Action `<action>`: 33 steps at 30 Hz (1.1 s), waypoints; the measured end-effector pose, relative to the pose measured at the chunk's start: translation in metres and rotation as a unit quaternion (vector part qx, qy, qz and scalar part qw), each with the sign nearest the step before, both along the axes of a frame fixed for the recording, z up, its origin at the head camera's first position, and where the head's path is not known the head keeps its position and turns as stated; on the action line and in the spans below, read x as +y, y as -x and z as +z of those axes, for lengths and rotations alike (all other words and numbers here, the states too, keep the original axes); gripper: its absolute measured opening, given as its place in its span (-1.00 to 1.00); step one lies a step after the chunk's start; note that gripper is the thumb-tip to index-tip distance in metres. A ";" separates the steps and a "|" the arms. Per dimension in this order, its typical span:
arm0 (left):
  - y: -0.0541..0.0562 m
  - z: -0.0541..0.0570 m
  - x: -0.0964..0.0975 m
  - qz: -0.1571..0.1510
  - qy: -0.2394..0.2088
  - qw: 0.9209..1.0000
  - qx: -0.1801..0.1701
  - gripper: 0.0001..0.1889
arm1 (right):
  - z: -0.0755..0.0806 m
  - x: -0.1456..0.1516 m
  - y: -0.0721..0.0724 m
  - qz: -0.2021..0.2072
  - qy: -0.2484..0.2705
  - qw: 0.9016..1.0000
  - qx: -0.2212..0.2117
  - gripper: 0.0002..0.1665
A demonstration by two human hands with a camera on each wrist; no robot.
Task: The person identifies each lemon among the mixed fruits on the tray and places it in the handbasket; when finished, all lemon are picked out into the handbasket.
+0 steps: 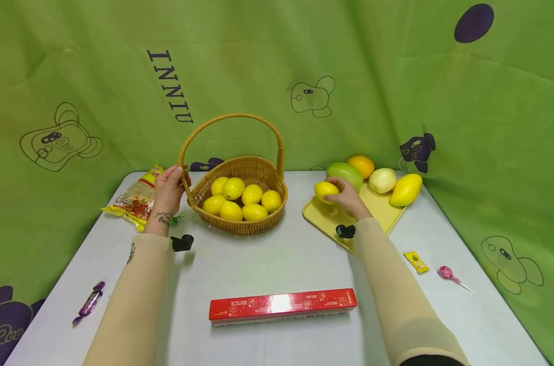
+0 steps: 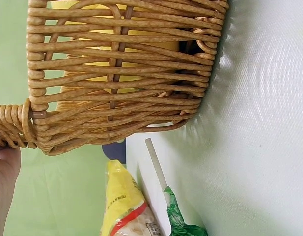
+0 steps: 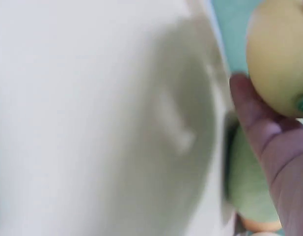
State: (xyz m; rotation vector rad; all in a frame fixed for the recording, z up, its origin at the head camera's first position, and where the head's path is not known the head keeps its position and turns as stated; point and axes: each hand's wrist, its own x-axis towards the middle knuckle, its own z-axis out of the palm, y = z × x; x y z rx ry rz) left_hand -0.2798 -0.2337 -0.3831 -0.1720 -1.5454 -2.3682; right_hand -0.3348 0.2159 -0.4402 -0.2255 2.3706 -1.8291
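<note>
My left hand (image 1: 169, 189) grips the handle of a wicker basket (image 1: 240, 229) low on its left side. Several yellow lemons (image 1: 233, 188) lie inside the basket, and through its weave some yellow shows in the left wrist view. Over the left part of a yellow tray (image 1: 373, 208), my right hand (image 1: 347, 197) holds a single lemon (image 1: 325, 191) between thumb and fingers. In the right wrist view that lemon (image 3: 279, 59) appears close up, its green stem end showing. Just behind it is a green mango (image 1: 344, 175).
An orange fruit (image 1: 361, 166), a pale round fruit (image 1: 382, 180) and a yellow mango (image 1: 406, 190) sit around the tray's far end. A red box (image 1: 283, 306) lies in front. Candies, including a purple one (image 1: 89, 303), and a snack bag (image 1: 137, 198) lie at the sides.
</note>
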 end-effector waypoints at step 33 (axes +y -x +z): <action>-0.003 0.003 0.001 -0.003 -0.001 1.000 0.002 -0.83 | 0.064 -0.151 0.002 0.222 -0.038 0.974 0.035 -0.35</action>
